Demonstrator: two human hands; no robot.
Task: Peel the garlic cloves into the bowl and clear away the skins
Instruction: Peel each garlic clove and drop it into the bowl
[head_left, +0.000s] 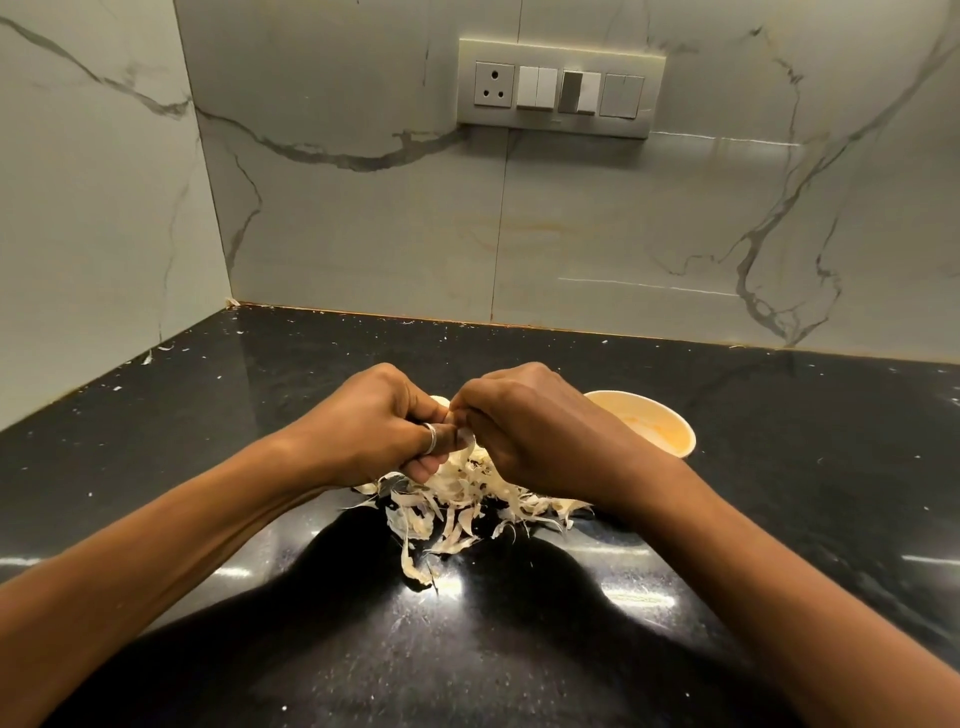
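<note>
My left hand (376, 423) and my right hand (524, 421) meet over the black counter, fingers curled. Between them they pinch a garlic clove (440, 401), mostly hidden by the fingers, and a strip of pale skin (466, 441) hangs down from it. Under the hands lies a loose heap of garlic skins (457, 506), with a few strips trailing toward me. A cream bowl (660, 423) stands just right of and behind my right hand; my wrist hides its near left side, and its contents are unclear.
The black stone counter (260, 395) runs back to a marble wall, with a second wall closing the left side. Small skin flecks dot the counter. A switch panel (558, 88) sits high on the back wall.
</note>
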